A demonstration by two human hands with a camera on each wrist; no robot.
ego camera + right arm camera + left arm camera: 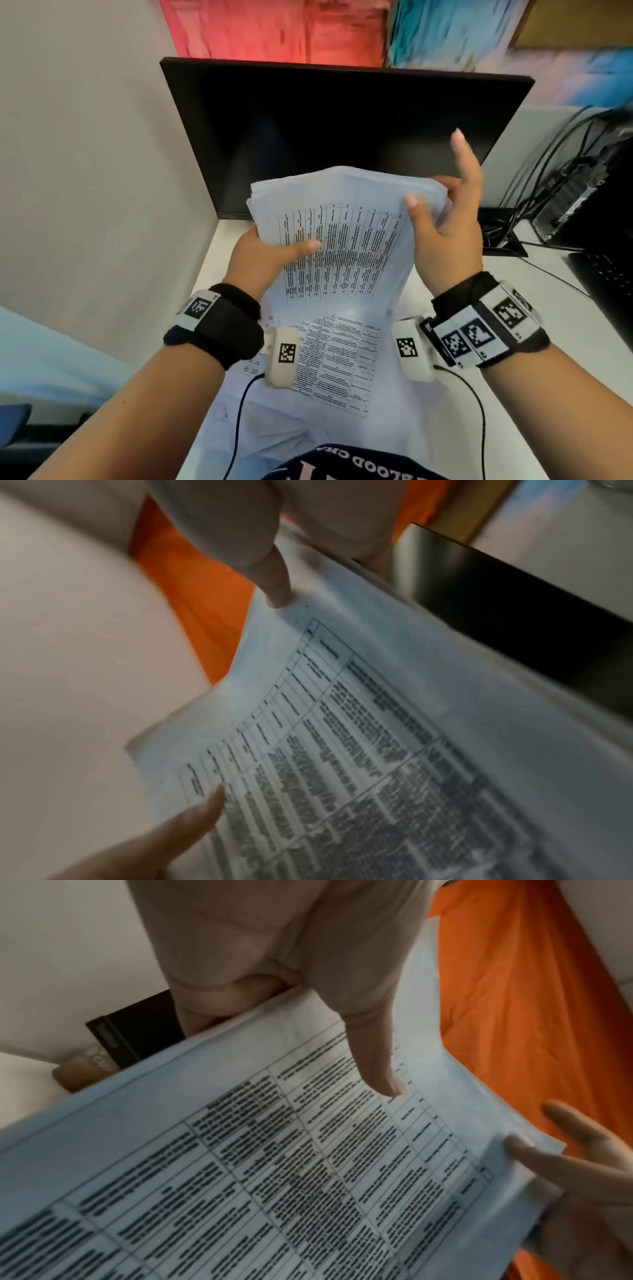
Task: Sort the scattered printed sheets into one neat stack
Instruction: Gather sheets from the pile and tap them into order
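From the head camera, both hands hold a bundle of printed sheets [339,233] up in the air above the white desk [513,342], in front of a dark monitor [342,130]. The left hand [263,257] grips the bundle's left edge, thumb laid across the printed table on top and fingers hidden beneath. The right hand [445,226] pinches the right edge between thumb and the fingers behind, while 1 finger points straight up, clear of the paper. More loose sheets [339,363] lie flat on the desk under the wrists, overlapping at different angles. Black cables [548,164] and a dark device sit at the right.

From the left wrist camera, the left hand's thumb [373,1053] presses down on the top sheet [274,1164], and the other hand's fingers [561,1156] touch the far edge, where several page edges fan slightly apart.

From the right wrist camera, which is blurred, the right thumb [277,582] rests on the corner of the sheets [377,723], the left hand's thumb [192,821] lies on the opposite side, and the monitor's edge [514,620] runs just behind the paper.
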